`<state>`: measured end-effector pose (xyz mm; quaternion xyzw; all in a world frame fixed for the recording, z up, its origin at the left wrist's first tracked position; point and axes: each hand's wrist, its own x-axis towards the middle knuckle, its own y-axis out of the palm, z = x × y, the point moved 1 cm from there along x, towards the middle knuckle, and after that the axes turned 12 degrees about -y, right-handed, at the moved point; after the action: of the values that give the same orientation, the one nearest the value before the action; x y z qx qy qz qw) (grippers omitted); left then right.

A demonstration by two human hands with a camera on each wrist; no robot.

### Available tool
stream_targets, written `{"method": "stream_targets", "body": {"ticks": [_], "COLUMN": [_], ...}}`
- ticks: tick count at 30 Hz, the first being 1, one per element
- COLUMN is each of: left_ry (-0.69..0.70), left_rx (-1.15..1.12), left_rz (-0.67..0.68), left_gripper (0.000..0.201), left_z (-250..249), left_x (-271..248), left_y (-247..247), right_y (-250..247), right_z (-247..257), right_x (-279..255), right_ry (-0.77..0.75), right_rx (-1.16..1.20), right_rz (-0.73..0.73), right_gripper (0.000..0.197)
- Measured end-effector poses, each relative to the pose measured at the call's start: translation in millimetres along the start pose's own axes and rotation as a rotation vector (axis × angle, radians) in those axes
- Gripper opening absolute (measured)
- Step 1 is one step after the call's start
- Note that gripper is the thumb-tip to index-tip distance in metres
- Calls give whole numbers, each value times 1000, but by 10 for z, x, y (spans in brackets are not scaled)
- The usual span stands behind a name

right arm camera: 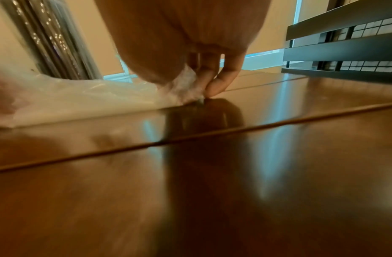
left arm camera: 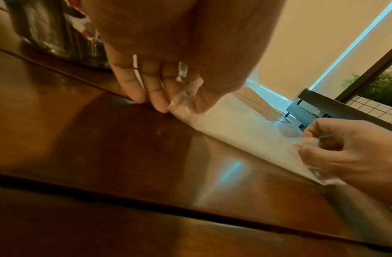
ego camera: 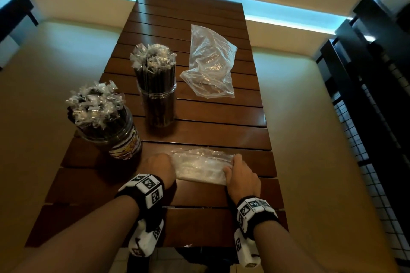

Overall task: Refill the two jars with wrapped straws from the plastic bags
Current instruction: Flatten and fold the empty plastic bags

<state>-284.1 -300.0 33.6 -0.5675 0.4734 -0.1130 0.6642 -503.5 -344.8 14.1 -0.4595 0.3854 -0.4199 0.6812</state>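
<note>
Head view: a dark brown slatted wooden table [ego camera: 210,131] runs away from the person. On its near half lies a flattened clear plastic bag [ego camera: 199,167], held at both ends: the left hand [ego camera: 158,167] grips the left end, the right hand [ego camera: 241,176] the right end, thumb on top of the film. Both wrists carry black bands with white marker blocks [ego camera: 148,190]. Left of the bag, at the table's left edge, stands a wide clear jar with a printed label [ego camera: 117,135], packed with dark straws in clear wrappers [ego camera: 95,104] that stick up past its rim. Farther along stands a tall narrow clear jar [ego camera: 158,104], likewise full of wrapped dark straws [ego camera: 153,62]. To its right, well apart, lies a second crumpled clear plastic bag [ego camera: 210,66]; contents cannot be made out. Left wrist view: left fingers [left arm camera: 155,93] and thumb pinch the bag's corner [left arm camera: 184,104] against the wood; the right hand [left arm camera: 353,153] pinches the opposite corner. Right wrist view: right fingers [right arm camera: 221,81] curl onto the gathered bag end [right arm camera: 184,88], fingertips touching the tabletop; frame is blurred.
</note>
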Motion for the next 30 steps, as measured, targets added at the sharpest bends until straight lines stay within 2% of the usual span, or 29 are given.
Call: {"method": "stream_targets", "body": {"ticks": [1,3,5,7,10,13,15,17,19,21,22,24,25,27,28,30], "left_ry": [-49,-108,-121,-115,-111,-123,-103,-56,26,82,102,118,144,225,235,187], "left_rx": [1,-21,-10,-9,-50,-83,-197,-361,-433,-428,-459,-554,-547,-410,-332,-215], "left_rz": [-11,-30,-49,-6,98,188,256,287,224,96,59,72,82,86,87,85], "left_gripper": [24,46,61,62,57,47,40,32,26,13,12,29,41,62,66,59], "left_z": [-5,-13,-16,-26,-17,25,45,12,-80,-233,-313,-462,-521,-581,-579,-532], "left_x": [3,3,46,95,160,173,156,88,-5,-112,-167,-259,-286,-314,-315,-235], "left_y": [10,45,84,99,76,49,59,39,-5,-50,-57,-15,19,96,114,191], "right_y": [-3,-7,23,60,60,76,105,133,142,108,85,69,64,32,18,-33], "right_z": [32,87,152,212,293,354,378,395,420,451,472,491,494,493,473,424], "right_x": [-7,15,20,-31,-167,-294,-348,-368,-343,-294,-267,-219,-210,-216,-228,-262], "right_ry": [-2,-110,-329,-521,-484,-468,-452,-437,-437,-463,-477,-477,-482,-499,-504,-522], "right_rx": [-34,-187,-278,-212,-69,-180,-205,-201,-183,-186,-194,-195,-174,-114,-65,40], "right_rz": [-47,-114,-111,-30,94,173,198,189,182,171,168,213,228,207,192,173], "right_gripper": [22,29,35,34,36,60,67,66,61,53,46,36,37,39,34,25]}}
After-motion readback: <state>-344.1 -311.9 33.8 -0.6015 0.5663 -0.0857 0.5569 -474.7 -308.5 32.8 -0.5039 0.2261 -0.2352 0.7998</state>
